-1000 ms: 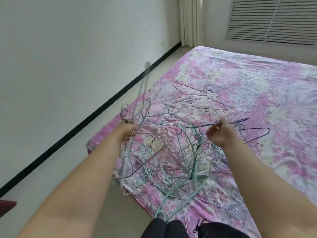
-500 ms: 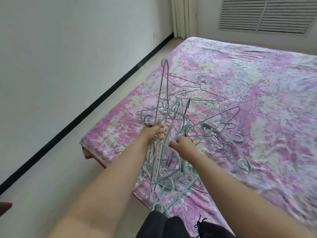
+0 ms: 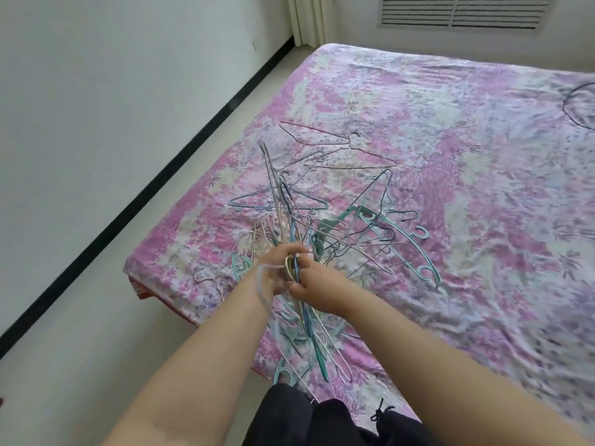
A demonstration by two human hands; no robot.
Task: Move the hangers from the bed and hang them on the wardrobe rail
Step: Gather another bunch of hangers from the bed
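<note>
Both the left hand and the right hand grip a bundle of hangers by its hooks, above the near corner of the bed. The bundle's long axis runs up-and-down, its ends fanning away from and toward the person. More hangers lie loose on the bed just beyond the hands.

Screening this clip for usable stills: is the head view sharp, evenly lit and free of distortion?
Head view: soft, even daylight, no glare or hard shadows. Motion blur smears the bundle of hangers gripped by the left hand and right hand, and the bedsheet at lower right. Wide-angle lens bows the black baseboard.
</note>
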